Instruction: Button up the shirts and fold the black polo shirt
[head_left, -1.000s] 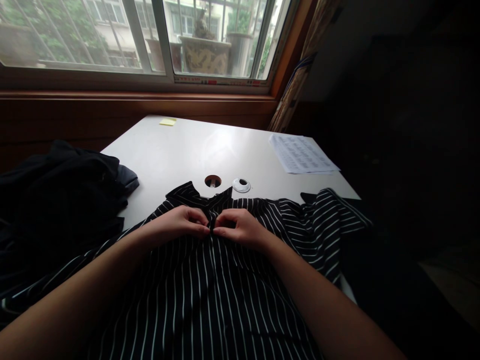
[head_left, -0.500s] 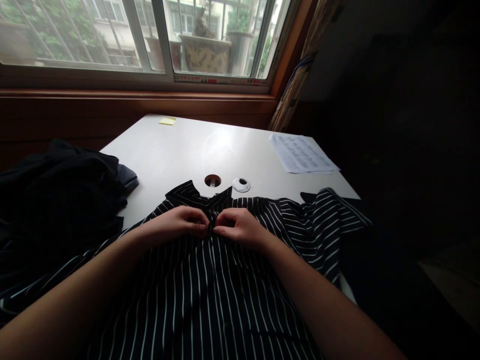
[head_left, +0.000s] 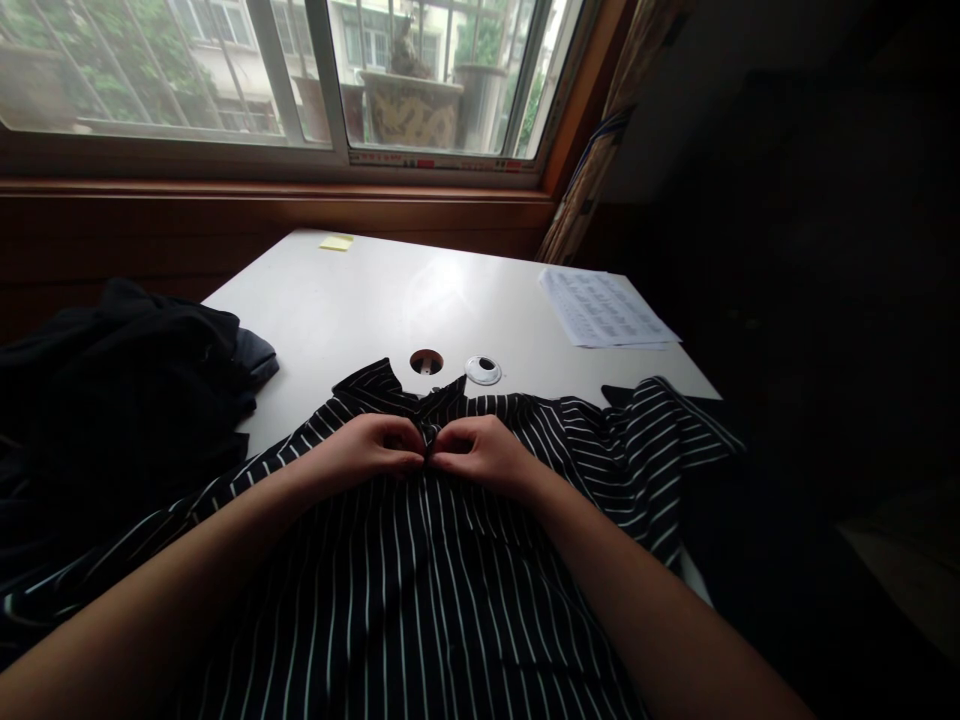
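Observation:
A black shirt with white stripes (head_left: pixel 420 590) lies spread over the near part of the white table, its collar (head_left: pixel 375 384) pointing toward the window. Just below the collar, at the front opening, my left hand (head_left: pixel 379 445) pinches the shirt's fabric between thumb and fingers. Facing it from the right, my right hand (head_left: pixel 480 450) pinches the same spot, and the fingertips of both hands nearly meet. Whatever small part lies between the fingertips is too small and dark to make out. One sleeve (head_left: pixel 660 430) extends to the right.
Dark clothes (head_left: pixel 127 370) are heaped at the left. On the white table (head_left: pixel 360 310) are a cable hole (head_left: pixel 426 362), its round cover (head_left: pixel 483 371), a yellow sticky note (head_left: pixel 337 242) and printed papers (head_left: pixel 600 308). A window (head_left: pixel 420 90) and tied curtain (head_left: pixel 592 160) stand beyond.
My left hand has shifted slightly to the right, bringing its fingertips closer to those of my right hand. Both hands still pinch the shirt below the collar.

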